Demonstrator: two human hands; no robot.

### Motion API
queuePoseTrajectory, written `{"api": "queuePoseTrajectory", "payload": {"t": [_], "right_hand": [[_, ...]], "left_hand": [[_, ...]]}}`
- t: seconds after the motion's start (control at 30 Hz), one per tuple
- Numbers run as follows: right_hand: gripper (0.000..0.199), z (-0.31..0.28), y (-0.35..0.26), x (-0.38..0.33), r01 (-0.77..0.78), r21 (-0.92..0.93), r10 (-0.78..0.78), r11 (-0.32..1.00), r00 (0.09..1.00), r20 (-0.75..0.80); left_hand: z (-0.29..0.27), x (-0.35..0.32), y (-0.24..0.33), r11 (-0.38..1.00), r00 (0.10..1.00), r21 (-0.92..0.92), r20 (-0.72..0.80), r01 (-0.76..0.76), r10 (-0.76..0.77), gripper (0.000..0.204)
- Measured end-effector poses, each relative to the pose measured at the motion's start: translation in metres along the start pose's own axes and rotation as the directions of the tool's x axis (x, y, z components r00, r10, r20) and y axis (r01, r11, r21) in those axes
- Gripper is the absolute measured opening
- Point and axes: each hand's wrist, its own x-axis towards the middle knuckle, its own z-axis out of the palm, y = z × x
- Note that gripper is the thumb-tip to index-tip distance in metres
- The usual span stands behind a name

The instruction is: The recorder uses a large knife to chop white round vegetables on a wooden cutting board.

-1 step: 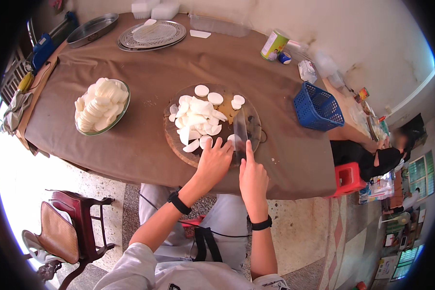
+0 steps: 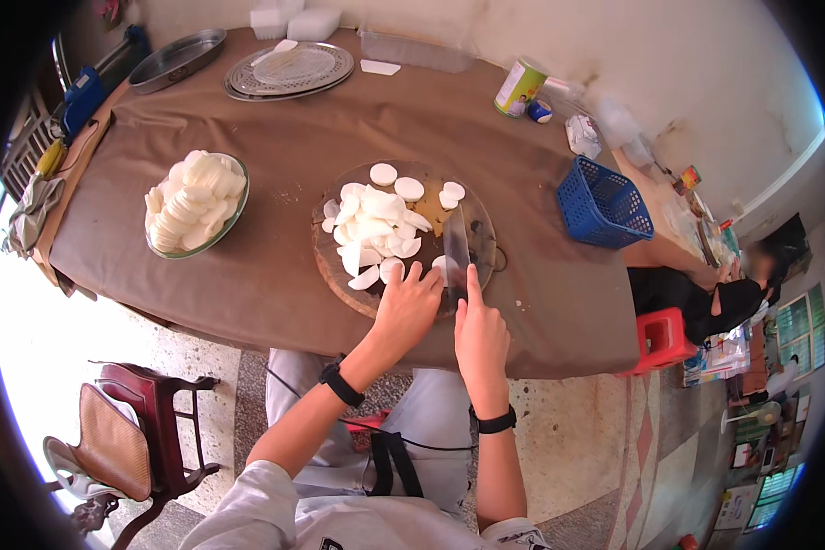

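Note:
A round wooden cutting board bears a heap of white radish slices, with several loose discs near its far edge. My right hand is closed round the handle of a broad-bladed kitchen knife, index finger stretched along it. The blade points away from me over the board's right half. Against the blade's left side sits a white radish piece, held down by the bent fingertips of my left hand. Left of the board stands a green-rimmed bowl piled with similar white slices.
A blue plastic basket stands at the table's right. Toward the wall are perforated metal trays, a round metal pan, a green can and clear plastic containers. A red stool and a person in black are at right.

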Motion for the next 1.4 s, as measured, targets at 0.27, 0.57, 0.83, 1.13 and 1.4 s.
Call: {"api": "queuePoseTrajectory", "payload": {"t": [0.27, 0.57, 0.83, 1.13, 1.4], "right_hand": [[0.062, 0.019, 0.021, -0.001, -0.032, 0.182, 0.04, 0.983, 0.998, -0.041], [0.057, -0.015, 0.049, -0.039, -0.136, 0.705, 0.325, 0.696, 0.935, -0.141], [0.057, -0.032, 0.088, -0.082, -0.24, 0.796, 0.386, 0.555, 0.922, 0.009], [0.054, -0.03, 0.116, -0.105, -0.222, 0.834, 0.403, 0.505, 0.915, 0.0], [0.055, -0.022, 0.111, -0.112, -0.188, 0.83, 0.34, 0.526, 0.94, -0.003]], "left_hand": [[-0.002, 0.004, 0.0, 1.0, 0.999, -0.024, 0.033, -0.005, 0.005, 0.032], [0.014, 0.032, -0.003, 0.997, 0.998, -0.047, -0.019, -0.054, 0.054, 0.043], [0.017, 0.065, -0.023, 0.963, 0.944, -0.028, 0.192, -0.269, 0.269, 0.046], [-0.005, 0.043, -0.035, 0.959, 0.941, -0.085, 0.186, -0.27, 0.282, 0.036], [-0.024, 0.04, -0.058, 0.854, 0.856, 0.079, 0.117, -0.514, 0.504, 0.04]]}}
